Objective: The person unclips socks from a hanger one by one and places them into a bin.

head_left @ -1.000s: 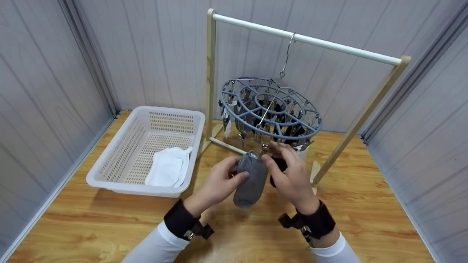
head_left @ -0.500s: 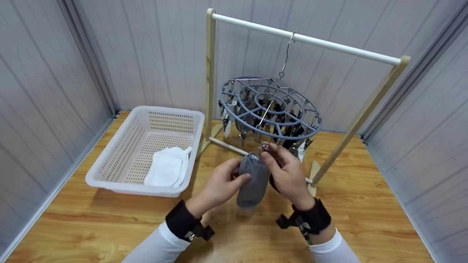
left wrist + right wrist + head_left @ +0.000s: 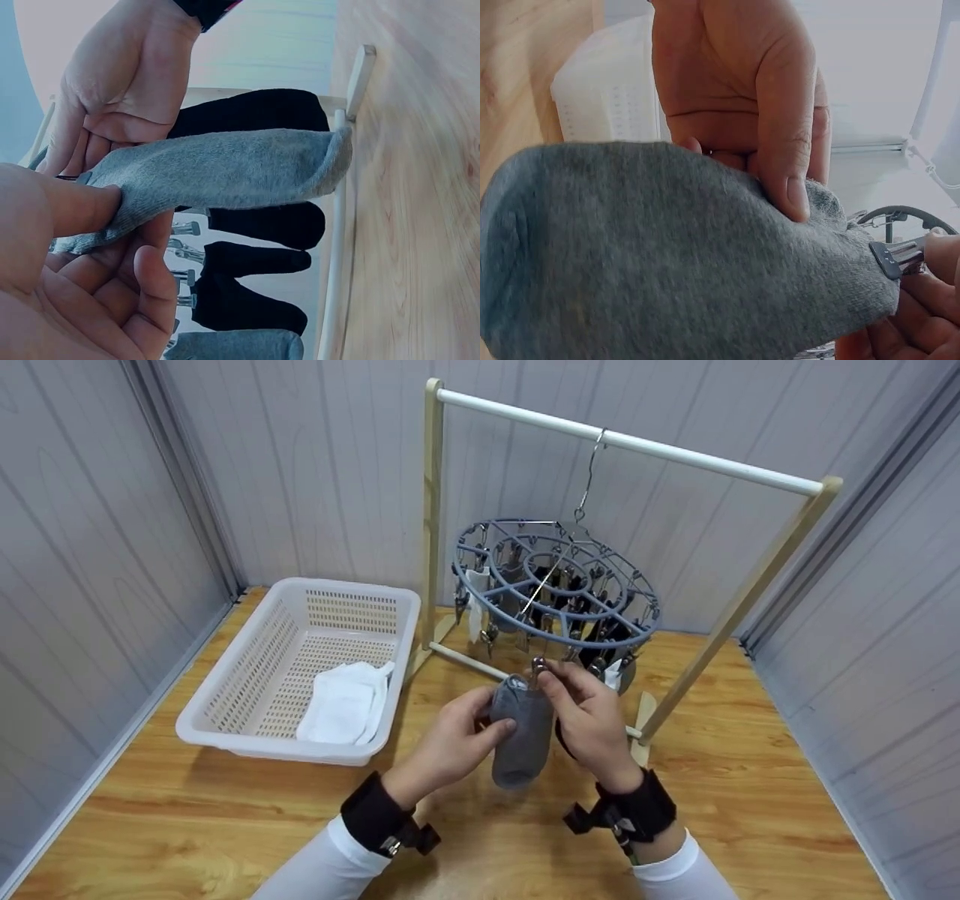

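Note:
A short grey sock (image 3: pixel 521 742) hangs toe down between the hands. My left hand (image 3: pixel 459 733) pinches it near the cuff, with the thumb on the near face. Beside it, my right hand (image 3: pixel 596 721) pinches a metal clip (image 3: pixel 538 665). The right wrist view shows the clip's dark pad (image 3: pixel 886 259) lying on the cuff edge of the sock (image 3: pixel 652 247). Above and behind the hands is a round blue-grey clip hanger (image 3: pixel 480 598), tilted toward me. Black socks (image 3: pixel 259 112) and another grey sock (image 3: pixel 240 345) hang from its clips in the left wrist view.
To the left stands a white slotted basket (image 3: pixel 196 720) with white socks (image 3: pixel 341 705) inside. The hanger's hook (image 3: pixel 589 472) sits on the white bar (image 3: pixel 712 460) of a wooden-legged rack (image 3: pixel 739 607). Walls enclose the wooden tabletop (image 3: pixel 780 780).
The sock and my left hand have shifted slightly right. My right hand has moved a little left and down with the clip, closer over the cuff. The hanger has turned slightly.

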`<action>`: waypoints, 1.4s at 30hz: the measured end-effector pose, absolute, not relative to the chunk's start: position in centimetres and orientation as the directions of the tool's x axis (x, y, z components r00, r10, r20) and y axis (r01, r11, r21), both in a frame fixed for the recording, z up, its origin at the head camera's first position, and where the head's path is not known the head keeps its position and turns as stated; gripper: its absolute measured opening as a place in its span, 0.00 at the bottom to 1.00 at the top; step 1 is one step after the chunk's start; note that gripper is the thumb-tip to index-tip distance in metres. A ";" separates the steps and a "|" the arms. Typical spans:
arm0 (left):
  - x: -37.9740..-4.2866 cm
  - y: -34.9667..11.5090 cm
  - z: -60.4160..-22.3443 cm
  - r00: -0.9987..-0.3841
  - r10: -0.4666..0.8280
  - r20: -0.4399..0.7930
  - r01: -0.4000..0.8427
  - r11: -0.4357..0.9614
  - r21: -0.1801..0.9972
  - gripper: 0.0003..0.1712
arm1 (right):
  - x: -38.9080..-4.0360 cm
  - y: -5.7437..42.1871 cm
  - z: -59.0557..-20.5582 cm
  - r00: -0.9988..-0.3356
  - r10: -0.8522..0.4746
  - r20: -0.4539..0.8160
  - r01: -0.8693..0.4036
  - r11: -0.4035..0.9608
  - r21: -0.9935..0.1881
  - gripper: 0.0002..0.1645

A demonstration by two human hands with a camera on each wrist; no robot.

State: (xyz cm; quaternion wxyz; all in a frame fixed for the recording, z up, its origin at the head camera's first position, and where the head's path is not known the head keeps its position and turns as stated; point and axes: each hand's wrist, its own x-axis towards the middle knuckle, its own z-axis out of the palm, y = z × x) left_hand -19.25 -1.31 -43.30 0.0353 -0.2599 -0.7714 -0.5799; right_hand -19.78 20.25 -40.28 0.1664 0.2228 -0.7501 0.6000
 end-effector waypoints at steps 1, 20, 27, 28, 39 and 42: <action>-19.2 -1.3 -43.3 -0.863 0.358 0.355 0.441 0.193 0.877 0.21 | -19.7 20.2 -40.3 -0.844 -0.136 0.519 -0.536 0.176 -0.826 0.15; -19.0 -1.4 -43.8 -0.861 0.382 0.335 0.428 0.191 0.883 0.18 | -19.8 19.7 -40.3 -0.868 -0.137 0.477 -0.490 0.083 -0.868 0.18; -19.0 -1.4 -43.6 -0.856 0.385 0.344 0.440 0.195 0.877 0.16 | -20.1 19.7 -40.2 -0.855 -0.112 0.507 -0.517 0.092 -0.851 0.15; -19.1 -1.4 -43.6 -0.854 0.386 0.349 0.445 0.195 0.874 0.17 | -20.1 19.8 -40.2 -0.851 -0.108 0.513 -0.523 0.095 -0.847 0.14; -19.3 -1.8 -43.2 -0.840 0.360 0.407 0.498 0.209 0.842 0.18 | -19.9 20.3 -39.9 -0.833 -0.062 0.550 -0.554 0.109 -0.826 0.11; -19.5 -1.8 -43.1 -0.833 0.362 0.419 0.509 0.201 0.837 0.17 | -20.0 20.4 -39.9 -0.814 -0.039 0.580 -0.581 0.102 -0.808 0.13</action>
